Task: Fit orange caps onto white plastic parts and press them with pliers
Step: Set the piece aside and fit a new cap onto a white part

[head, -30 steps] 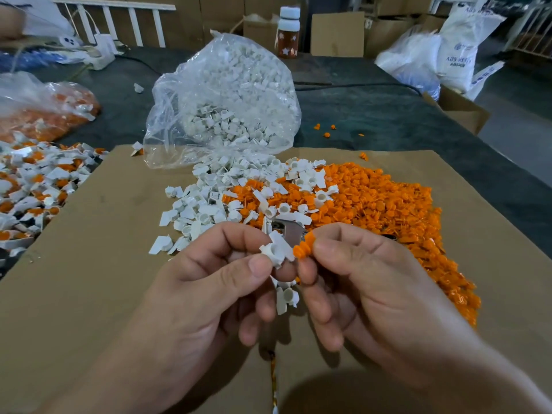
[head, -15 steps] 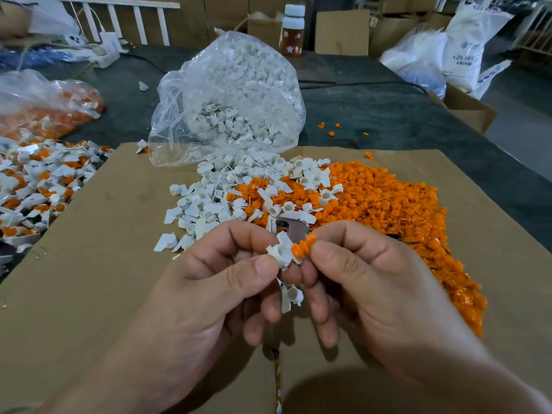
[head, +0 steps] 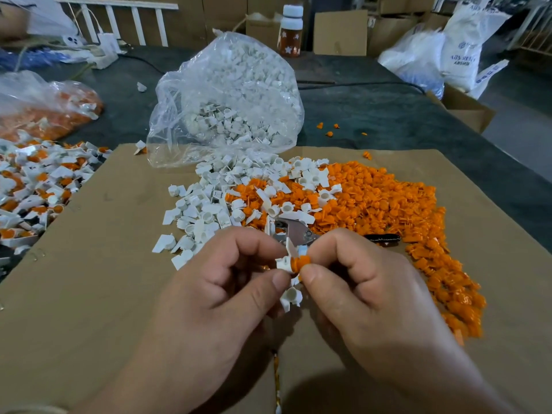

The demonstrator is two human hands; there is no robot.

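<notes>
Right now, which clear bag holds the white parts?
The large clear bag standing at the cardboard sheet's far edge, centre; the smaller bag at far left shows mostly orange.

The cardboard sheet (head: 89, 294) is seen as matt brown board, lightly creased. The white plastic parts (head: 203, 210) and orange caps (head: 388, 204) are shown smooth, with a dull sheen. The bag (head: 233, 94) is formed of clear, glossy, crinkled plastic film. The pliers head (head: 294, 231) is presented as bright bare metal.

Pinching a white part (head: 283, 263) in the left hand (head: 215, 294), pressing an orange cap (head: 302, 260) against it with the right hand (head: 367, 294), in front of pliers (head: 294, 231) lying on cardboard (head: 89, 279) between white heap (head: 206, 204) and orange heap (head: 388, 210).
</notes>
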